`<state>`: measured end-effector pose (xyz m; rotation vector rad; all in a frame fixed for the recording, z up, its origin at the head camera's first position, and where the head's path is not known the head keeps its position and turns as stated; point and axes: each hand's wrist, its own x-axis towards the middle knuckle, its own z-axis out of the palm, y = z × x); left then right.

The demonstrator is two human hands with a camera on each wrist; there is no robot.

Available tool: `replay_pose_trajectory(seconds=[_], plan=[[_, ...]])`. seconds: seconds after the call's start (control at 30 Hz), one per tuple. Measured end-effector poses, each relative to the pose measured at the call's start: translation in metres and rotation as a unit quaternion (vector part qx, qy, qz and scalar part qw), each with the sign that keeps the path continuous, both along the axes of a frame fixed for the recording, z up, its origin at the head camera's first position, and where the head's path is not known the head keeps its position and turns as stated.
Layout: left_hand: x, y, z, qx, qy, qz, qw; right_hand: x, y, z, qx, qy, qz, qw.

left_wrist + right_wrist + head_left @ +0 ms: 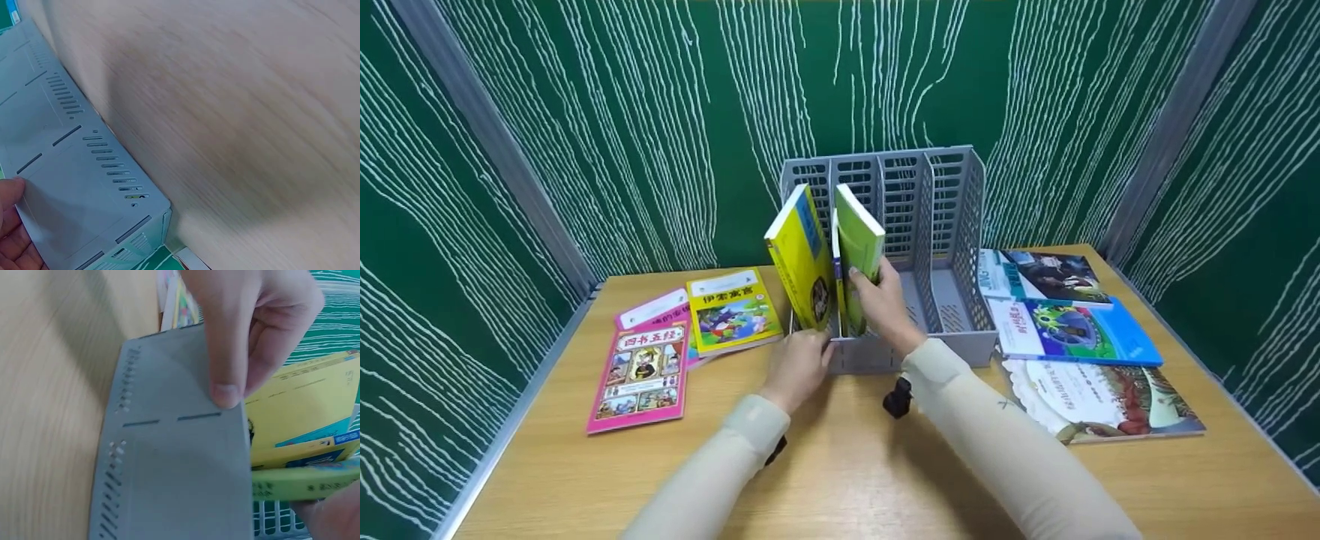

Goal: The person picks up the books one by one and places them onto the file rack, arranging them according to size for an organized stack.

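A grey slotted desk file rack (877,354) with upright dividers stands at the middle of the table. My left hand (799,365) grips its front wall near the left end, thumb (228,391) on the outer face and fingers curled over the rim. My right hand (885,300) holds a green book (860,247), which stands upright in the rack with its spine towards me. A thin yellow book (838,289) stands close against its left side. Further left, a thicker yellow book (799,259) leans in the leftmost compartment. The right compartments show bare floors.
On the left lie a pink comic-style book (641,375), a yellow storybook (735,311) and another pink book (656,307) partly beneath. To the right, a dark-covered book (1046,276), a blue book (1080,330) and a white-and-brown picture book (1110,397) overlap. Green walls surround the table.
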<state>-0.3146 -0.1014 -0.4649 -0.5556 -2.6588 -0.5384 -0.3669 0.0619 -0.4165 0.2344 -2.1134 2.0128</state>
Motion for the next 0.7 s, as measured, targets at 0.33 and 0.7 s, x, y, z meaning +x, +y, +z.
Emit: replay_pose_trajectory(seconds=[0.33, 0.7], plan=[[0.002, 0.002, 0.001, 0.0, -0.004, 0.0, 1.0, -0.005, 0.003, -0.015, 0.055, -0.038, 0.073, 0.9951], [-0.001, 0.001, 0.0, -0.002, -0.003, -0.008, 1.0, -0.018, 0.009, -0.02, 0.111, -0.038, 0.15, 0.9817]])
